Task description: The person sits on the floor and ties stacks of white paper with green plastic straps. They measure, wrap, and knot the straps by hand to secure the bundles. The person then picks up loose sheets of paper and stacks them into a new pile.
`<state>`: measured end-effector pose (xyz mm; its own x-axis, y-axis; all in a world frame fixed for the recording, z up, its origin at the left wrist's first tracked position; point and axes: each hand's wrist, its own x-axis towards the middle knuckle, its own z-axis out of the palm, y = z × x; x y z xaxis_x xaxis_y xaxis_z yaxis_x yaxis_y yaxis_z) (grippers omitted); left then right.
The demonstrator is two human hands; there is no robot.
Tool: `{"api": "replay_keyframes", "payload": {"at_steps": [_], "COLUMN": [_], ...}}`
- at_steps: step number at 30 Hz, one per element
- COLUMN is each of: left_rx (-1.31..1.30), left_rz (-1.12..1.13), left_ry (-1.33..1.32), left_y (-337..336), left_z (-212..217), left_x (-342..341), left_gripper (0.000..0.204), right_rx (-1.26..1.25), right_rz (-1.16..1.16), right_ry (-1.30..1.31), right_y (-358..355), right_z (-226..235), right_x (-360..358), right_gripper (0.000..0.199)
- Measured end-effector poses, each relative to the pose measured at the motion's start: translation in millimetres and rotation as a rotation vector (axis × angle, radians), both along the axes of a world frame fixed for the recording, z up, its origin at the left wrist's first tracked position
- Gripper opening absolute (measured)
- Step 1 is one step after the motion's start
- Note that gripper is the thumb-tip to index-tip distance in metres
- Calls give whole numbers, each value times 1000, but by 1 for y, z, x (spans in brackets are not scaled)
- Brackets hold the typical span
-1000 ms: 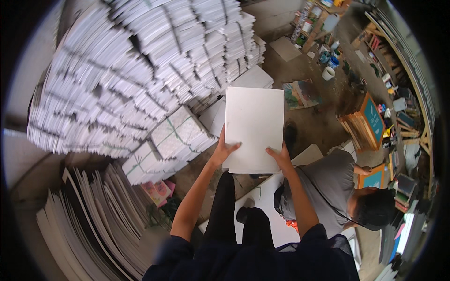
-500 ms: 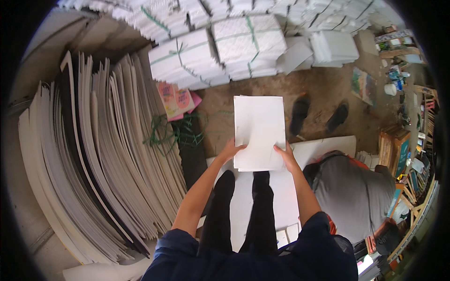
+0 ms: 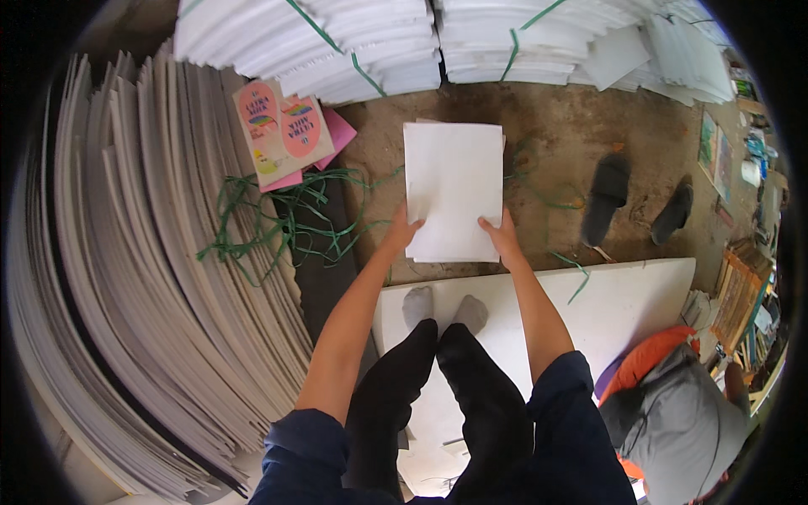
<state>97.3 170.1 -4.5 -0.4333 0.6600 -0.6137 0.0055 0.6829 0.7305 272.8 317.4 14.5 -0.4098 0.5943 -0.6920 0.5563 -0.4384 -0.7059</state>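
Note:
A small stack of white rectangular sheets (image 3: 454, 181) is held out flat in front of me, above the floor. My left hand (image 3: 402, 229) grips its left edge near the lower corner, thumb on top. On the opposite edge my right hand (image 3: 503, 237) does the same. The fingers of both hands are hidden under the stack. Its edges are slightly uneven, with another sheet peeking out at the top. Below it, my feet in grey socks rest on a large white board (image 3: 555, 295).
Tall upright boards (image 3: 168, 236) lean at the left. Green plastic strapping (image 3: 290, 223) lies tangled beside printed cardboard (image 3: 282, 135). Bundled white stacks (image 3: 513, 38) line the far side. Black slippers (image 3: 606, 198) sit on the brown floor. At the lower right, a person in grey (image 3: 673, 421) bends over.
My view has shifted forward, so my socked feet and more white board now show. The stack stays in both hands, higher in the picture. The person in grey appears further right and lower.

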Motion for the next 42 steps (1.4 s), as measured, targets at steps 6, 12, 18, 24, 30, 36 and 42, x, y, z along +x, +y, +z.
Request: {"api": "replay_keyframes", "payload": {"at_steps": [6,12,18,24,30,36,42], "left_rx": [69,83,108,253,360,249,216], "left_rz": [84,21,-126,-43,2,51,61], "left_ry": [31,295,326,330,144,68,0], "left_y": [12,18,17,56,116,147,191], "left_z": [-58,9,152,307,432,488,504], "left_x": [3,10,30,57,111,171,215], "left_gripper": [71,74,72,68,62,58,52], "right_rx": [122,129,228,285,407,35,153], "right_rz": [49,92,223,-158,-432,-489,-529], "right_ry": [-68,-41,-122,-274,-144,64,130], "right_y": [6,8,30,70,101,113,167], "right_z": [-64,-8,126,300,419,487,513], "right_x": [-4,19,112,225,311,373,432], "right_gripper": [61,56,46,34,27,33,27]}}
